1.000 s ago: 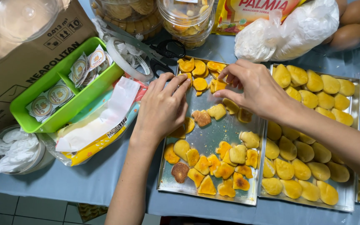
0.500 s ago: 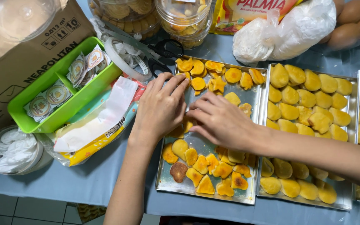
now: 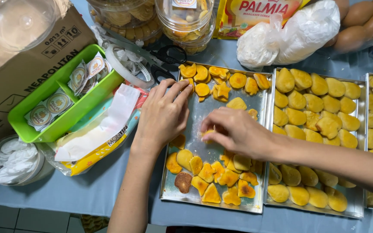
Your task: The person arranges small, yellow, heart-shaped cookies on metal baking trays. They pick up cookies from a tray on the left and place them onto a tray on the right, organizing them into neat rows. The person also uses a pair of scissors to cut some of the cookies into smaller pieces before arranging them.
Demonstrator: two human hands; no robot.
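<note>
Cookie (image 3: 207,133), small and yellow, sat pinched under the fingertips of my right hand (image 3: 238,131) at the middle of the metal baking tray (image 3: 197,116). My left hand (image 3: 162,114) lay flat, fingers together, over the tray's left edge, holding nothing, beside the green basket (image 3: 65,101) of round sticker packets.

Dull scratched metal tray (image 3: 195,129), matt baked cookies (image 3: 221,172), glossy green plastic basket (image 3: 65,116).
</note>
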